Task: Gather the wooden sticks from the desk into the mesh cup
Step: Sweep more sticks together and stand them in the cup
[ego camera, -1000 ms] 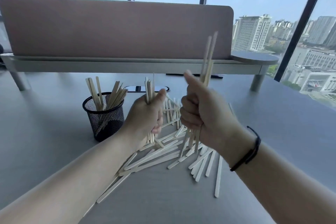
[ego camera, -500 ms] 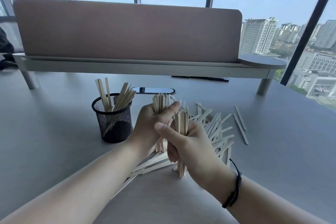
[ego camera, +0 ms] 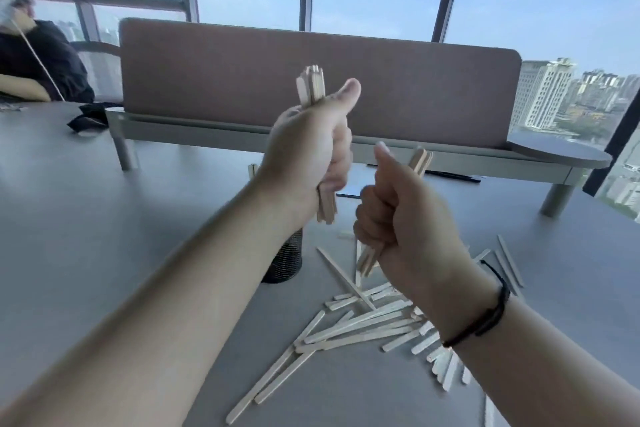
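Both hands are full — the left hand (ego camera: 308,152) has its fingers wrapped round an upright bundle of sticks (ego camera: 313,87), and the right hand (ego camera: 408,215) grips a smaller bunch (ego camera: 420,161). Loose sticks (ego camera: 363,322) lie scattered on the tabletop (ego camera: 104,236) — the mesh cup (ego camera: 285,260) sits mostly hidden behind the left forearm.

left forearm (ego camera: 207,288) hides most of the mesh cup (ego camera: 287,258).

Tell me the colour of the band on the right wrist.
Black, seen in the head view: wrist band.
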`<state>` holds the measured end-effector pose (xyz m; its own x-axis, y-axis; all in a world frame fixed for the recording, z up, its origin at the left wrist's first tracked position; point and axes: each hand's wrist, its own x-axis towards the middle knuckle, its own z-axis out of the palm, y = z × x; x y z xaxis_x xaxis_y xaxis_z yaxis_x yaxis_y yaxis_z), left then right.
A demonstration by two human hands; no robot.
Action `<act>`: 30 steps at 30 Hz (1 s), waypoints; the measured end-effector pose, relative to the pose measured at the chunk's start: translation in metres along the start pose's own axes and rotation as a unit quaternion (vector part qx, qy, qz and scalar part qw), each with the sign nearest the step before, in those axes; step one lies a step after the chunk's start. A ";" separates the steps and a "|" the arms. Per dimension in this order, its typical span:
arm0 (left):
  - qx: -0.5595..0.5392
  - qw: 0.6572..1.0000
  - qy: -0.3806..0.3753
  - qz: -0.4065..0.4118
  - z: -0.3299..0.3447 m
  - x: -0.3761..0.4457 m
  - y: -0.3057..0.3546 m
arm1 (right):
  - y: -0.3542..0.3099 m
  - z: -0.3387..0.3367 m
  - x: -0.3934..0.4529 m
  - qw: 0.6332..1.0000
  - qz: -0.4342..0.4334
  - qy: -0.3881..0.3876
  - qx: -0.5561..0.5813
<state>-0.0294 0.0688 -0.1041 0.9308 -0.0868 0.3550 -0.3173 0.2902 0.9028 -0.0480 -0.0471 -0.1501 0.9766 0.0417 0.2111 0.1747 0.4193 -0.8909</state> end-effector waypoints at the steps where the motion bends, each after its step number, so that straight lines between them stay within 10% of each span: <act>1: 0.001 0.999 0.029 0.012 -0.010 0.006 0.009 | -0.003 0.010 0.012 1.000 -0.013 0.002 0.013; 8: 0.195 0.949 0.248 -0.031 -0.070 0.033 0.002 | 0.002 0.073 0.073 0.999 -0.040 0.026 0.018; 24: 0.249 0.965 -0.037 -0.068 -0.113 0.037 -0.036 | 0.049 0.036 0.078 0.883 -0.140 -0.045 -0.446; 30: 0.384 0.919 -0.032 0.082 -0.094 0.033 -0.027 | 0.035 -0.059 0.052 0.851 -0.120 -0.017 -0.511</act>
<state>0.0266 0.1475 -0.1400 0.8538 -0.1650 0.4937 -0.5103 -0.4524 0.7313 0.0167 -0.0833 -0.1940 0.8958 0.0999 0.4331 0.4045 -0.5873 -0.7011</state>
